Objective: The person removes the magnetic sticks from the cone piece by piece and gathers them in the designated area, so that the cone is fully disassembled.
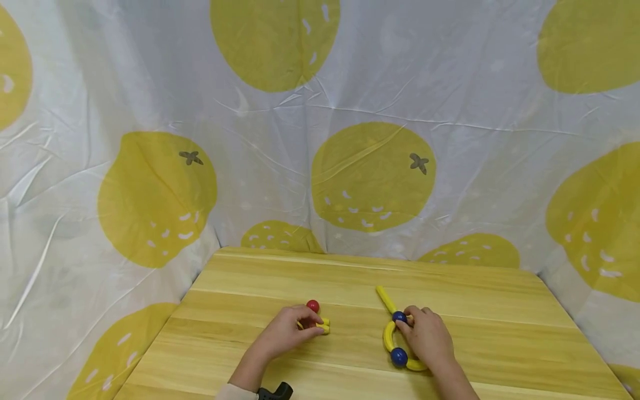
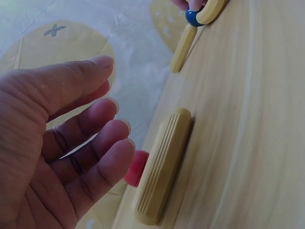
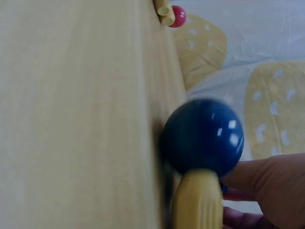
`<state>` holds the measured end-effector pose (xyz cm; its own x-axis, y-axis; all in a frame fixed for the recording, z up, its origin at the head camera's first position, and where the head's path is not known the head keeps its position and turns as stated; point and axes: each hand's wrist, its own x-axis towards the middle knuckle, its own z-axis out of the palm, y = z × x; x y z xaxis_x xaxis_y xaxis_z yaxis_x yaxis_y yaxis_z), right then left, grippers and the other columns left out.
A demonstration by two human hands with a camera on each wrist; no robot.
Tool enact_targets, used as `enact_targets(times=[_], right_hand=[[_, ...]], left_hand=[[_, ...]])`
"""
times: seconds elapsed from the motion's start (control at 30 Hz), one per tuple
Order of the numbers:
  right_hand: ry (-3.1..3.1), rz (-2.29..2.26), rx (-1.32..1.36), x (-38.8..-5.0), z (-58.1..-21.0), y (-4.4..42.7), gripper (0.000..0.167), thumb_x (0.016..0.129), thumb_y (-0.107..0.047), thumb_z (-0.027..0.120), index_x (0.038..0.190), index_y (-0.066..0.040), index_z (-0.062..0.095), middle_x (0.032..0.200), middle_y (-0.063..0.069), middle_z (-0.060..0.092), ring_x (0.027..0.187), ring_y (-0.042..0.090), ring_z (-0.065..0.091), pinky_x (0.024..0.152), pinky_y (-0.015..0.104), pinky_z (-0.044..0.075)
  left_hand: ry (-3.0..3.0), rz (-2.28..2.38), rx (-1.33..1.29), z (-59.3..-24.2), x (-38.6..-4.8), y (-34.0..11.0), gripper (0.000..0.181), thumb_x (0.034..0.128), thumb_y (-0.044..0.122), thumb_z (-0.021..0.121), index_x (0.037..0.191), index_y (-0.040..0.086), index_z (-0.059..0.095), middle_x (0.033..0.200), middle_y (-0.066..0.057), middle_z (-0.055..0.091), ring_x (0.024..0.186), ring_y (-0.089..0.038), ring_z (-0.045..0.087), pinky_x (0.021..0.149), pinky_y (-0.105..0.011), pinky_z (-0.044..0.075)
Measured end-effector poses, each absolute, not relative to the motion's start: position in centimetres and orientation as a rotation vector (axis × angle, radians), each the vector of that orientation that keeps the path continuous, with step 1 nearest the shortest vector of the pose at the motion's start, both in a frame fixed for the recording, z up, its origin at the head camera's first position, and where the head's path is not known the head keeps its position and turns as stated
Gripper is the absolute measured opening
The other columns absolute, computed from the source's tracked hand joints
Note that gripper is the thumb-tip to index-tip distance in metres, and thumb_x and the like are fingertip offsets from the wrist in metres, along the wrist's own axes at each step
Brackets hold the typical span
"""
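Note:
Two yellow sticks [image 1: 325,329] [image 2: 162,167] lie side by side on the table, a red ball [image 1: 313,305] [image 2: 137,168] just beyond them. My left hand [image 1: 290,333] [image 2: 71,133] hovers over the sticks, its fingers loosely bent around nothing. On the right, a blue ball [image 1: 399,316] joins a straight yellow stick [image 1: 385,299] to a curved yellow piece [image 1: 388,336]. My right hand [image 1: 430,336] [image 3: 281,191] pinches this ball between thumb and fingers. A second blue ball [image 1: 398,357] [image 3: 202,137] links the curved piece to another curved piece [image 1: 416,365], partly beneath the hand.
The wooden table [image 1: 280,272] reaches back to a pale curtain [image 1: 270,183] printed with yellow fruit, which also hangs along both sides. A black device [image 1: 276,391] is at the left wrist, near the bottom edge of the head view.

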<state>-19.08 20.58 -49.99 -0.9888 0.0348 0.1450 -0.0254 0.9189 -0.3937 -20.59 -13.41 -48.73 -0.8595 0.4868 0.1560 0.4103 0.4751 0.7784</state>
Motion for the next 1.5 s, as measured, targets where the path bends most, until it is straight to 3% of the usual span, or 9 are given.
enact_targets(times=[0.3, 0.37, 0.5, 0.57, 0.63, 0.77, 0.97, 1.23, 1.5], right_hand=[[-3.029, 0.737, 0.16, -18.9, -48.9, 20.5, 0.029, 0.086, -0.033, 0.083, 0.108, -0.017, 0.074, 0.089, -0.004, 0.066, 0.079, 0.013, 0.06, 0.074, 0.041, 0.054], [-3.037, 0.797, 0.212, -18.7, -48.7, 20.5, 0.027, 0.084, -0.034, 0.084, 0.105, -0.019, 0.074, 0.09, -0.006, 0.069, 0.081, 0.013, 0.064, 0.088, 0.049, 0.054], [-3.047, 0.896, 0.34, -18.5, -48.6, 20.5, 0.022, 0.081, -0.033, 0.086, 0.097, -0.025, 0.074, 0.088, -0.013, 0.073, 0.089, 0.015, 0.07, 0.112, 0.071, 0.029], [-3.056, 0.927, 0.41, -18.4, -48.6, 20.5, 0.022, 0.081, -0.034, 0.086, 0.097, -0.027, 0.073, 0.088, -0.016, 0.073, 0.091, 0.015, 0.07, 0.114, 0.077, 0.017], [-3.063, 0.968, 0.47, -18.4, -48.7, 20.6, 0.023, 0.081, -0.034, 0.086, 0.099, -0.026, 0.073, 0.09, -0.016, 0.074, 0.092, 0.015, 0.07, 0.114, 0.077, 0.014], [-3.067, 1.034, 0.576, -18.5, -48.9, 20.8, 0.024, 0.083, -0.034, 0.085, 0.101, -0.024, 0.072, 0.091, -0.015, 0.073, 0.091, 0.012, 0.069, 0.114, 0.077, 0.012], [-3.054, 1.059, 0.604, -18.5, -48.9, 20.8, 0.024, 0.084, -0.034, 0.084, 0.101, -0.024, 0.072, 0.09, -0.016, 0.072, 0.089, 0.009, 0.067, 0.113, 0.077, 0.012], [-3.054, 1.018, 0.565, -18.6, -49.0, 20.8, 0.023, 0.084, -0.034, 0.084, 0.101, -0.026, 0.071, 0.089, -0.018, 0.07, 0.089, 0.006, 0.065, 0.113, 0.077, 0.014], [-3.048, 0.985, 0.526, -18.5, -48.9, 20.4, 0.028, 0.083, -0.032, 0.085, 0.106, -0.023, 0.073, 0.09, -0.018, 0.07, 0.089, 0.005, 0.065, 0.114, 0.077, 0.013]], left_hand=[[2.574, 1.34, 0.844, -49.3, -20.2, -11.9, 0.023, 0.0944, 0.032, 0.075, 0.105, 0.011, 0.076, 0.09, 0.007, 0.069, 0.081, 0.001, 0.06, 0.072, -0.02, 0.054], [2.543, 1.35, 0.863, -49.4, -20.0, -11.3, 0.027, 0.0944, 0.03, 0.075, 0.109, 0.008, 0.075, 0.096, 0.002, 0.072, 0.082, 0.001, 0.061, 0.072, -0.019, 0.054], [2.502, 1.349, 0.888, -49.8, -19.5, -10.0, 0.031, 0.0939, 0.029, 0.076, 0.114, 0.006, 0.073, 0.109, -0.007, 0.073, 0.08, 0.004, 0.059, 0.069, -0.017, 0.053], [2.509, 1.323, 0.89, -50.1, -19.2, -9.3, 0.032, 0.0932, 0.028, 0.077, 0.117, 0.008, 0.072, 0.113, -0.007, 0.072, 0.079, 0.006, 0.057, 0.069, -0.016, 0.052], [2.534, 1.274, 0.869, -50.3, -18.7, -8.6, 0.034, 0.0922, 0.028, 0.078, 0.119, 0.01, 0.071, 0.115, -0.004, 0.071, 0.077, 0.007, 0.055, 0.068, -0.015, 0.051], [2.605, 1.161, 0.826, -50.7, -18.1, -7.5, 0.036, 0.0882, 0.026, 0.082, 0.12, 0.012, 0.071, 0.112, 0.005, 0.068, 0.074, 0.007, 0.053, 0.069, -0.015, 0.049], [2.636, 1.145, 0.783, -51.6, -18.0, -7.1, 0.025, 0.0842, 0.02, 0.085, 0.106, 0.012, 0.075, 0.098, 0.011, 0.066, 0.073, 0.007, 0.053, 0.068, -0.014, 0.049], [2.571, 1.264, 0.736, -52.1, -18.1, -7.0, 0.017, 0.0942, 0.025, 0.075, 0.108, 0.016, 0.07, 0.093, 0.012, 0.066, 0.077, 0.006, 0.056, 0.07, -0.016, 0.049], [2.537, 1.36, 0.66, -52.3, -18.0, -6.8, 0.019, 0.0923, 0.028, 0.077, 0.108, 0.018, 0.073, 0.083, 0.014, 0.065, 0.067, 0.003, 0.053, 0.062, -0.017, 0.047]])
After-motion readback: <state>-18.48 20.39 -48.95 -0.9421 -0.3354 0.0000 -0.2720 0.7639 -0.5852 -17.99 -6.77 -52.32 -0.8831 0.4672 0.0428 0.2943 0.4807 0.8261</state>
